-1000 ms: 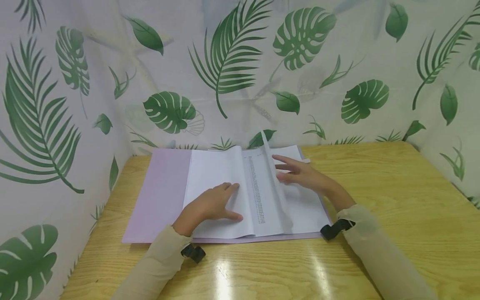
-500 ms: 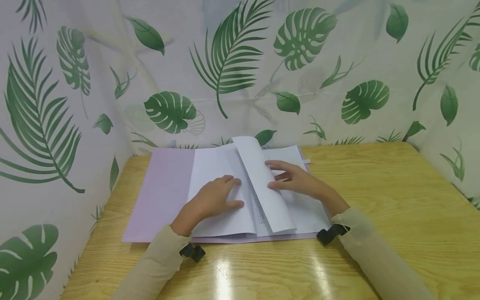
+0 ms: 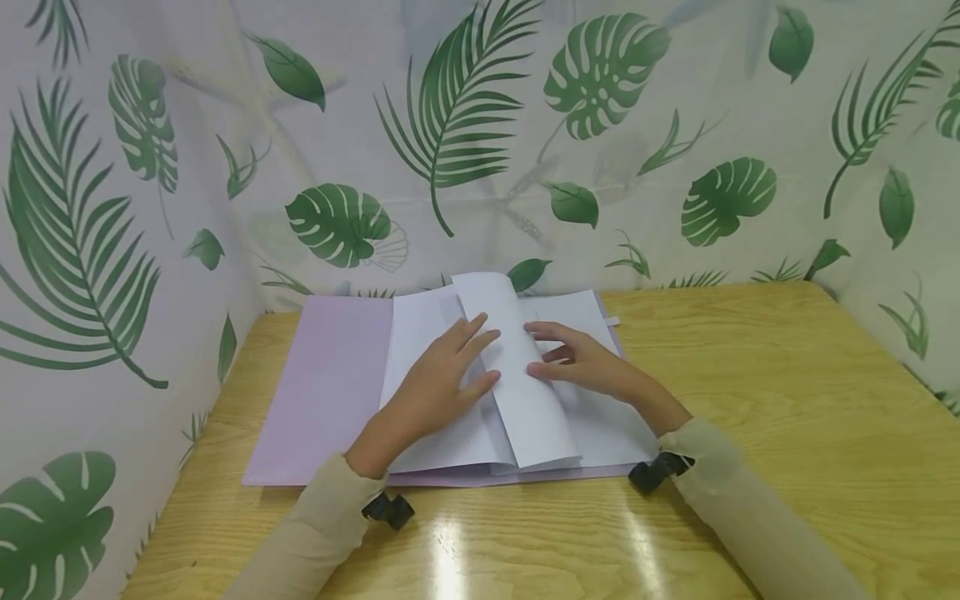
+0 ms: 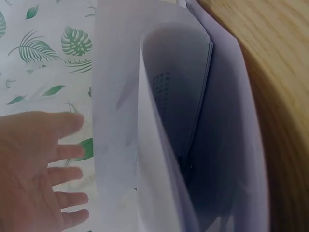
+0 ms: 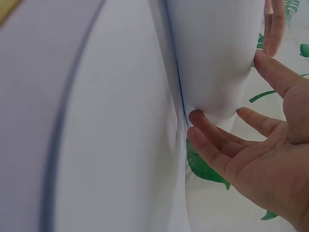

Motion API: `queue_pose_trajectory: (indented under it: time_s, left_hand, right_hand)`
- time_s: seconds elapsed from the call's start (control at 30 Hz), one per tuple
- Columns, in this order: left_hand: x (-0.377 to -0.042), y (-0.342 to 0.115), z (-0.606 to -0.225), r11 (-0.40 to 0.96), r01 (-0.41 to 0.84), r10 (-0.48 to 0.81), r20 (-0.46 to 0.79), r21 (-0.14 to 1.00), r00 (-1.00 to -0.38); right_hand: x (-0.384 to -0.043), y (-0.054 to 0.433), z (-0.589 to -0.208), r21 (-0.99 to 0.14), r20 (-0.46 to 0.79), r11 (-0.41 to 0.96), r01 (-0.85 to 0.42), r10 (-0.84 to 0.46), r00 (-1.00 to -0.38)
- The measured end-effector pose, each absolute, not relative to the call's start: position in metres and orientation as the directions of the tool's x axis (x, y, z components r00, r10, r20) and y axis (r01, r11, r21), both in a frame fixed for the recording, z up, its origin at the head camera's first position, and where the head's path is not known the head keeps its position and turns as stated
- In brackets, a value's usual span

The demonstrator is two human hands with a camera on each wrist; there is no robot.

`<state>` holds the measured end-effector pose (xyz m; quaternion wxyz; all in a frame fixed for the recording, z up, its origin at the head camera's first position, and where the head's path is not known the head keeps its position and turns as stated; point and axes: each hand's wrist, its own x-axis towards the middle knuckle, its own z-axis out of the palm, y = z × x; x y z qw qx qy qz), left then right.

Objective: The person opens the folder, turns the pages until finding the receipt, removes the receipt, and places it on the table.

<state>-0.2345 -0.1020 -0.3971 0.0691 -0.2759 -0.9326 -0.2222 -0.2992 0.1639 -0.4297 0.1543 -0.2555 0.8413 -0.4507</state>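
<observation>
A lilac folder (image 3: 330, 375) lies open on the table with a stack of white sheets in it. One sheet (image 3: 528, 417) stands curled up along the middle, leaning left. From its right side my right hand (image 3: 588, 358) touches it; in the right wrist view the thumb and fingertips of the right hand (image 5: 260, 145) rest against the curved paper. My left hand (image 3: 435, 379) hovers at the sheet's left edge, fingers spread and fairly straight. The left wrist view shows the left hand (image 4: 29, 164) beside the raised paper (image 4: 154, 145), with printed lines (image 4: 161, 92) inside the curl.
The wooden table (image 3: 772, 400) extends to the right and in front of the folder. A leaf-patterned cloth (image 3: 480, 167) hangs behind and at both sides. A small white tab (image 3: 612, 322) sticks out at the folder's right edge. Black devices (image 3: 386, 508) sit on both wrists.
The lifted sheet has tipped over to the left, covering the printed page. My right hand has moved slightly left with it; my left hand has risen from the left page toward the sheet's edge.
</observation>
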Motion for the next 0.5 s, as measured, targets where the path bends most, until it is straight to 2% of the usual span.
queue_pose_trajectory:
  time_s: [0.27,0.5]
  left_hand:
    - [-0.2312,-0.0988,-0.3948,0.79,0.489,0.509,0.05,0.368,-0.859]
    - [-0.23,-0.0994,-0.3963,0.837,0.424,0.465,-0.043,0.346,-0.884]
  right_hand:
    - [-0.2942,0.1582,-0.4258,-0.836,-0.005,0.453,-0.31,-0.57,-0.821]
    - [-0.2902,0.1542,-0.423,-0.86,0.02,0.402,-0.314,-0.589,-0.808]
